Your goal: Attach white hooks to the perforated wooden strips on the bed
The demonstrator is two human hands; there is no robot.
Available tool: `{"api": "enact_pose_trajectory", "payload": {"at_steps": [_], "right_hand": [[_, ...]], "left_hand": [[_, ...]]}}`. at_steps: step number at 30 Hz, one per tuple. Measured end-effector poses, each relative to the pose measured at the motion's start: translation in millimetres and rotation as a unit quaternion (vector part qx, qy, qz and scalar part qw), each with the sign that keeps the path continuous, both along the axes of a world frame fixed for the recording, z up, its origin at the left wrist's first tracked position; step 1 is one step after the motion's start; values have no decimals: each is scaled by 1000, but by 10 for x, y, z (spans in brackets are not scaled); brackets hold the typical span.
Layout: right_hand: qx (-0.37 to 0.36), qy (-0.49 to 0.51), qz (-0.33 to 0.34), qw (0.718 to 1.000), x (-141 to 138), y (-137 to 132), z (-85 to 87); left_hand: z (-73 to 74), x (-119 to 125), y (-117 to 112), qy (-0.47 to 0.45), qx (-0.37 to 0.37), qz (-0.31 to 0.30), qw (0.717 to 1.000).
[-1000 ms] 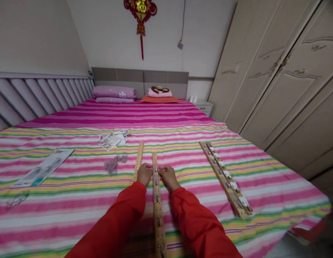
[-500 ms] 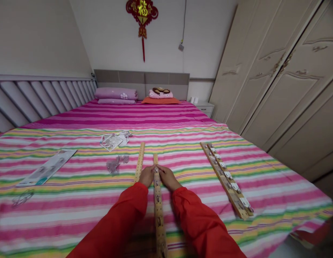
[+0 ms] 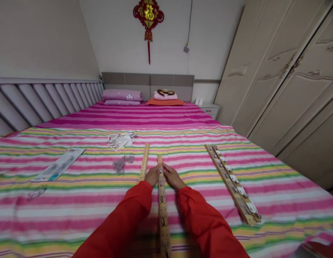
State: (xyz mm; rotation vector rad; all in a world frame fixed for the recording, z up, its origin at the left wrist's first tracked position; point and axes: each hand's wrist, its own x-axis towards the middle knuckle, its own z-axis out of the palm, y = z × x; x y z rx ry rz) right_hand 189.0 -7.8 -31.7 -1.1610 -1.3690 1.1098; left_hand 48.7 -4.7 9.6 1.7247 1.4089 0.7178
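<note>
A narrow perforated wooden strip [image 3: 162, 209] runs lengthwise toward me on the striped sheet, with several small shiny metal pieces set along it. My left hand [image 3: 152, 175] is closed against its left edge near the far end. From the right side, my right hand [image 3: 174, 177] pinches the same spot, fingertips close around the farthest metal piece [image 3: 160, 171]. Whether the fingers grip that piece or just the wood is hard to see. Just left of my left hand lies a second perforated strip [image 3: 144, 161], bare on its visible part.
To the right, two wooden strips [image 3: 228, 182] lie side by side, bearing metal pieces and white discs. On the left are a flat package [image 3: 60, 165], a wire-like loop [image 3: 37, 192], clear plastic bits [image 3: 119, 165] and a pile of cards [image 3: 122, 139]. A wardrobe [image 3: 287, 79] borders the bed.
The whole view has shifted, so everything appears a little farther right. Both hands stay at the same place on the strip, with fingers nearly unchanged.
</note>
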Motion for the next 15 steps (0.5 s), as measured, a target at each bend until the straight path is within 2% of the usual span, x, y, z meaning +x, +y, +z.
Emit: {"api": "enact_pose_trajectory", "payload": {"at_steps": [4, 7, 11, 13, 15], "right_hand": [[5, 35, -26, 999, 15, 8, -82], [4, 48, -56, 997, 16, 3, -121], [-15, 82, -76, 994, 18, 1, -170], [-29, 97, -76, 992, 16, 3, -195], [-31, 109, -78, 991, 11, 5, -213]], "left_hand": [[87, -38, -57, -41, -16, 12, 999], [217, -154, -41, 8, 40, 58, 998], [389, -489, 88, 82, 108, 113, 984], [419, -685, 170, 201, 171, 154, 952], [404, -846, 241, 293, 192, 177, 920]]}}
